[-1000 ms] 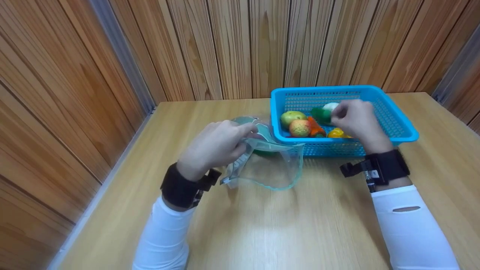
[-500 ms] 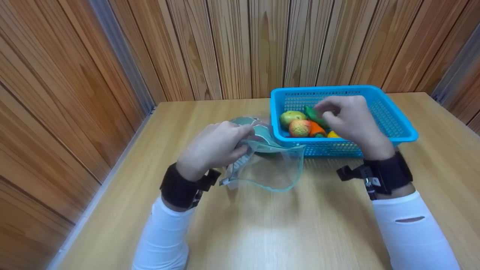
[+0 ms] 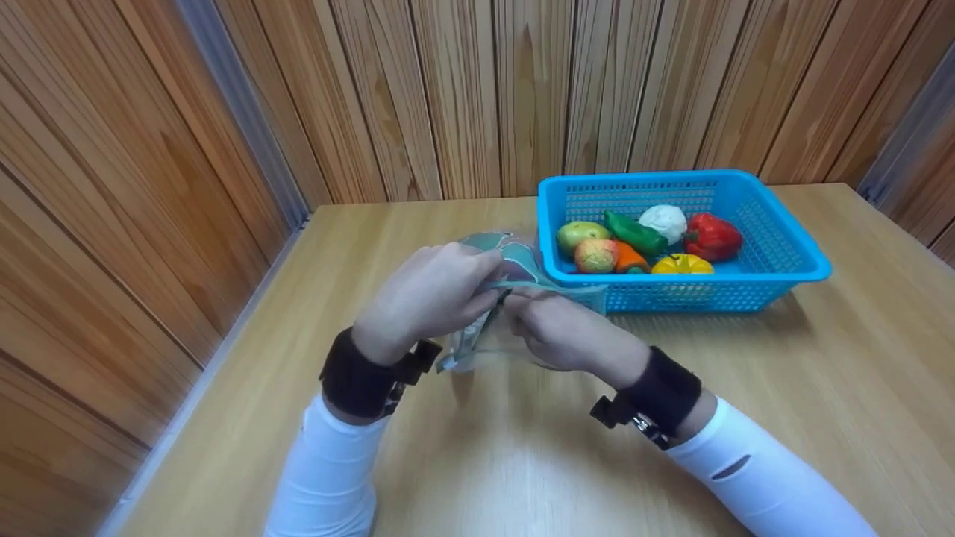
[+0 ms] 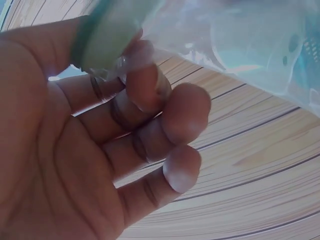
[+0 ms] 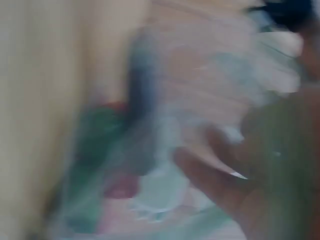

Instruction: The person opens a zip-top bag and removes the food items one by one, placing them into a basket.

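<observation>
Both hands meet at the mouth of the clear plastic bag (image 3: 522, 298), which sits on the table (image 3: 522, 462) just left of the blue basket (image 3: 783, 261). My left hand (image 3: 429, 294) pinches the near edge of the bag's rim; the left wrist view shows the fingers (image 4: 170, 115) curled with the film and its green seal strip caught against the thumb. My right hand (image 3: 559, 328) lies low against the bag's opening, partly behind the film, and the right wrist view is too blurred to settle it, so I cannot tell whether those fingers grip the plastic, hold something inside, or are loose. The basket carries a greenish mango (image 3: 580, 233), a reddish apple (image 3: 595, 255), a carrot (image 3: 630, 257), a green cucumber (image 3: 634, 233), a white cauliflower (image 3: 664, 220), a red pepper (image 3: 712, 235) and a yellow pepper (image 3: 683, 263), none of them touched now. I judge the step in hand to be work at the bag's mouth, with the rim kept spread. As I see it, the next move calls for the left pinch to stay firm so the opening does not collapse, and for the right hand to come free of the film cleanly without dragging the bag along the table.
</observation>
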Motion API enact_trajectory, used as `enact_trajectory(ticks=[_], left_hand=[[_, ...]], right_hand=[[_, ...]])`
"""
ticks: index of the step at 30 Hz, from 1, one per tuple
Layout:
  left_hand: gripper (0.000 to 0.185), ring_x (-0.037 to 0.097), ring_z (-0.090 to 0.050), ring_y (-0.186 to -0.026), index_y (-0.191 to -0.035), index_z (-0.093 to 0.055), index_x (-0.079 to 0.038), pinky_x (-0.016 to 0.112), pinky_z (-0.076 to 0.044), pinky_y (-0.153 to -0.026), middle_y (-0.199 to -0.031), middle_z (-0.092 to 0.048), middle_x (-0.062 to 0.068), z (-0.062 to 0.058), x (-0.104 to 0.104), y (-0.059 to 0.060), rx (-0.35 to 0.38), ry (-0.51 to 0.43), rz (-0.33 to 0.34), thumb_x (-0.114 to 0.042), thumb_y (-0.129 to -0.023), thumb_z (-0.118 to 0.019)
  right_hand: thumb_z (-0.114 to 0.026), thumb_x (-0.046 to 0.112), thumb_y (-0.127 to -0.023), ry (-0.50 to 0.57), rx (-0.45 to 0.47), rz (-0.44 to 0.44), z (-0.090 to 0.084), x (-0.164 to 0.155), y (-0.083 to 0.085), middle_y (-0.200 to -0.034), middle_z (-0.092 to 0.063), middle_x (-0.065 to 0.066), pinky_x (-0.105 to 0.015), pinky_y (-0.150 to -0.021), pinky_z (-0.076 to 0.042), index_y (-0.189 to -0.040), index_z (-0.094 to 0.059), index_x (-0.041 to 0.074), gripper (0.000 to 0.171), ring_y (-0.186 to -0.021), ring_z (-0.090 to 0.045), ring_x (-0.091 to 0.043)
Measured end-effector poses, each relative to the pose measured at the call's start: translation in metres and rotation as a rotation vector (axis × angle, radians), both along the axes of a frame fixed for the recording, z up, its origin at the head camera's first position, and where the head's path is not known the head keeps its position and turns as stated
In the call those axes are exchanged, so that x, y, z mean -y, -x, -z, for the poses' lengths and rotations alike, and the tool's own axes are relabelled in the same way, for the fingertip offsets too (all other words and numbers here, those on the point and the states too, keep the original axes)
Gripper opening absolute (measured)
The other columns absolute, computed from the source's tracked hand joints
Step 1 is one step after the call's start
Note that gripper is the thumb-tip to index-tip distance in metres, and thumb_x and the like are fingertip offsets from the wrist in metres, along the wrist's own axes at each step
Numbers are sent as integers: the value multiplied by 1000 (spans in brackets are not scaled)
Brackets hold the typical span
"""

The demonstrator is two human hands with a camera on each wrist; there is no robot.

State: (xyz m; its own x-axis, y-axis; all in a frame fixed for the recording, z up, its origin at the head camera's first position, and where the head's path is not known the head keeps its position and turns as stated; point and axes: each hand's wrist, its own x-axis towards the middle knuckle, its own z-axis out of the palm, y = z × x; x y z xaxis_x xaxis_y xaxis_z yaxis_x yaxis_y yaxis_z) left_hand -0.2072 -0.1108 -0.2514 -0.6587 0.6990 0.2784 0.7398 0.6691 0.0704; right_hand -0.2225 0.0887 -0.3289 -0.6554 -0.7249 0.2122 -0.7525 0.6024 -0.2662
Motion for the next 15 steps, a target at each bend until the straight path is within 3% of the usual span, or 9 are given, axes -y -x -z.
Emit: enact_trajectory(ticks=[2,5,6,9,13,15], left_hand=[[11,14,-52,-65,-100,-66,-8,25,-49,-62,-76,-58,1,0,0,-1,-9,0,13,-18,-95,-65],[10,14,-53,-66,-99,-66,-8,25,-49,-62,-77,-59,1,-1,-1,-1,-10,-3,37,-17,-95,-66],[10,15,-53,-66,-100,-66,-9,25,-49,-62,-77,-59,1,-1,-1,-1,-6,-3,42,-17,-95,-65],[9,15,-53,-67,-101,-66,-10,25,-48,-60,-77,-59,1,-2,-1,-2,0,-2,50,-15,-94,-66],[12,15,-54,-67,-104,-66,-11,24,-49,-60,-79,-60,1,-1,0,-3,19,2,47,-13,-93,-66],[13,14,-55,-68,-106,-67,-11,24,-50,-63,-80,-62,1,0,0,-3,32,4,50,-13,-93,-66]], right_hand=[[-50,2,-96,-49,-73,71,11,0,6,-120,-59,-15,-40,-96,-51,-120,-55,0,24,-105,-56,-27],[-56,9,-95,-144,-109,149,20,-3,13,-151,-41,-15,-45,-115,-36,-146,-36,2,54,-128,-44,-28],[-58,12,-95,-178,-114,162,22,-4,15,-154,-37,-15,-45,-117,-34,-149,-32,2,61,-130,-41,-28],[-63,18,-94,-232,-102,175,29,-5,18,-149,-41,-16,-47,-115,-34,-146,-37,3,60,-127,-41,-30],[-63,28,-96,-307,-43,205,35,-6,18,-131,-52,-14,-48,-107,-39,-132,-49,5,45,-115,-46,-30],[-62,34,-97,-334,-12,233,37,-5,17,-134,-50,-12,-49,-109,-38,-136,-47,9,49,-117,-44,-30]])
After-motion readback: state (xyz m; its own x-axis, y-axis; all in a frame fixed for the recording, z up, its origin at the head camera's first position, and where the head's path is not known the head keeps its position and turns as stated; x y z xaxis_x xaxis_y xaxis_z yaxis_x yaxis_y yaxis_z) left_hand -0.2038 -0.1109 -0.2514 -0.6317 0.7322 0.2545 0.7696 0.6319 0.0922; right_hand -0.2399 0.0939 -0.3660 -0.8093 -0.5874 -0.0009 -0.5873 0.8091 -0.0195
